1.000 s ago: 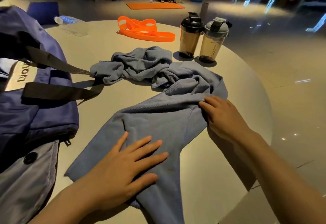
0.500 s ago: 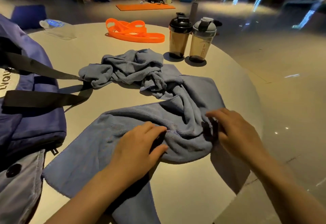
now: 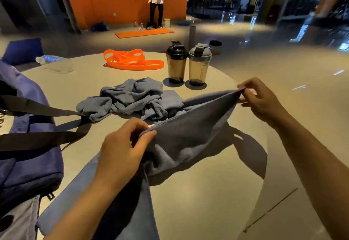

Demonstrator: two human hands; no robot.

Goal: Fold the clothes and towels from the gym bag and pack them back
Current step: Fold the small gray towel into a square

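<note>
The left hand [image 3: 120, 151] pinches one end of the grey-blue terry towel's [image 3: 188, 136] raised edge between thumb and curled fingers; the right hand [image 3: 262, 100] pinches the far corner, so the cloth hangs taut above the round beige counter [image 3: 198, 202], its tail trailing beside the navy fabric gym bag [image 3: 24, 164]. To fold well, I judge both pinches should stay level; bring corner to corner, then lay it flat, clear of the crumpled second grey-blue towel [image 3: 128, 100].

Both forearms reach forward, the left hand [image 3: 120, 151] low and near, the right hand [image 3: 261, 99] raised farther out, fingers pinched.
</note>
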